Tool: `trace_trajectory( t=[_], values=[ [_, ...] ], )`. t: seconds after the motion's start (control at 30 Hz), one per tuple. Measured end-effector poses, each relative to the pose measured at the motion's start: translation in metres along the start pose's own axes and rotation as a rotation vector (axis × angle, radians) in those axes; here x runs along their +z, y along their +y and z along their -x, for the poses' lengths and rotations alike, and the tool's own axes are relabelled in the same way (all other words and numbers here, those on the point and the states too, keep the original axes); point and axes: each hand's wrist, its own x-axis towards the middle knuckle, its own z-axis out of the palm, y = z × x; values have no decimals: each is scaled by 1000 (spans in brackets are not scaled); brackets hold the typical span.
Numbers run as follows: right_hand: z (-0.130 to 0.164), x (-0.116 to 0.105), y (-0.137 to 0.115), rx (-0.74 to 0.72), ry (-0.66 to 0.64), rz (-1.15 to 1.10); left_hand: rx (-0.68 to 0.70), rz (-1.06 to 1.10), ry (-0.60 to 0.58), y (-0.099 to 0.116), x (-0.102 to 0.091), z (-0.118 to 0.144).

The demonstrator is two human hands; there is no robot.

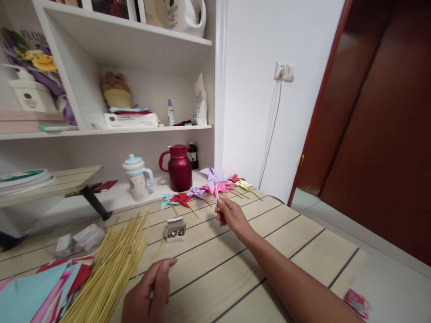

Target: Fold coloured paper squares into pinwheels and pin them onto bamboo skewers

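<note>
Head view, held purple pinwheel (214, 176), "FLOW" lettering (34, 36)

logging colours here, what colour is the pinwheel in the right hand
The pinwheel is pale purple, shown in the head view.

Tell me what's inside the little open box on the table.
The small box holds a heap of tiny shiny metallic pieces, too small to identify. Whatever lies beneath the top ones is covered.

Right arm (286, 271) stretched forward, right hand (231, 215) pinched; left hand (148, 291) hovered low, fingers curled.
</note>
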Motion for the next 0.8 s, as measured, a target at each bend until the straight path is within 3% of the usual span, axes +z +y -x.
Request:
trace_trajectory(
  t=[0.2,0.43,0.6,0.8],
  values=[
    [-19,-1,19,101,-20,357,69,-99,-129,-7,8,-6],
    [-53,2,7,82,-34,694,48,-201,-177,-17,10,-16],
    [-70,-3,6,77,-58,835,63,-254,-289,-24,15,-20],
    [-70,0,21,104,-97,910,66,-260,-350,-22,15,-21]
  ],
)
